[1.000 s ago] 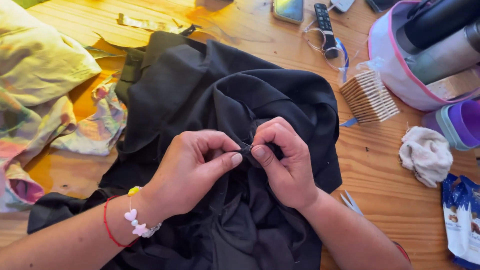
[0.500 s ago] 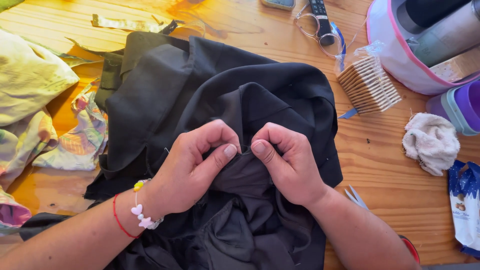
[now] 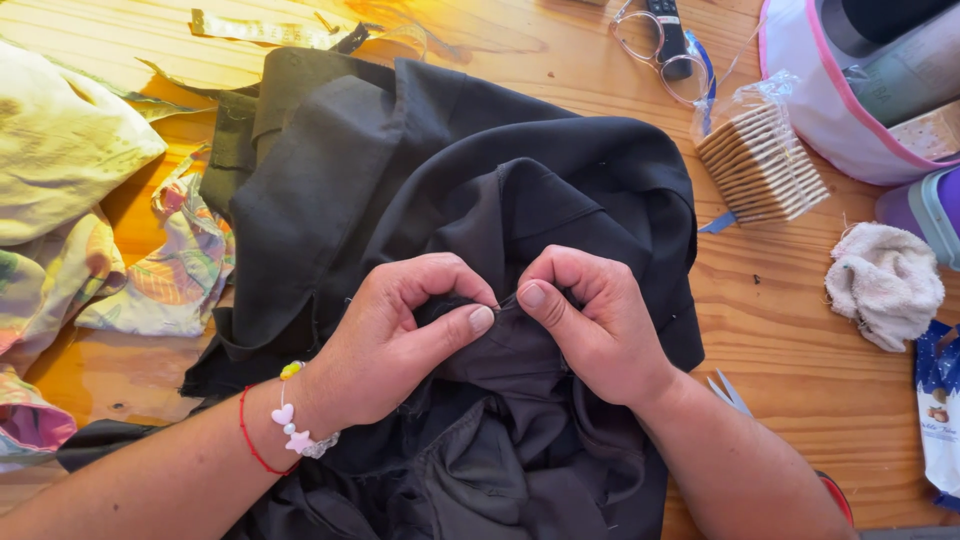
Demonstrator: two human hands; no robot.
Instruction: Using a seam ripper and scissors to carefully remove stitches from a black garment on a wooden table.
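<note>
A crumpled black garment point(image 3: 400, 190) covers the middle of the wooden table point(image 3: 800, 370). My left hand point(image 3: 400, 335) pinches a fold of the black cloth between thumb and fingers. My right hand point(image 3: 590, 325) pinches the same fold right beside it, the two thumbs almost touching. The left wrist wears a red string and a bead bracelet with a heart and a star. What lies between the fingertips is too small to make out.
Pale yellow and floral fabric point(image 3: 70, 200) lies at the left. A bag of crackers point(image 3: 760, 160), glasses point(image 3: 655, 45), a pink-rimmed bag point(image 3: 810, 80), a crumpled white cloth point(image 3: 885, 285), a purple tub point(image 3: 925, 210) and a blue packet point(image 3: 940, 410) sit at the right. Scissor tips point(image 3: 730, 390) show by my right forearm.
Both hands stayed pinched on the black cloth, drifting slightly down and left in view as the camera shifted. The grip looks the same.
</note>
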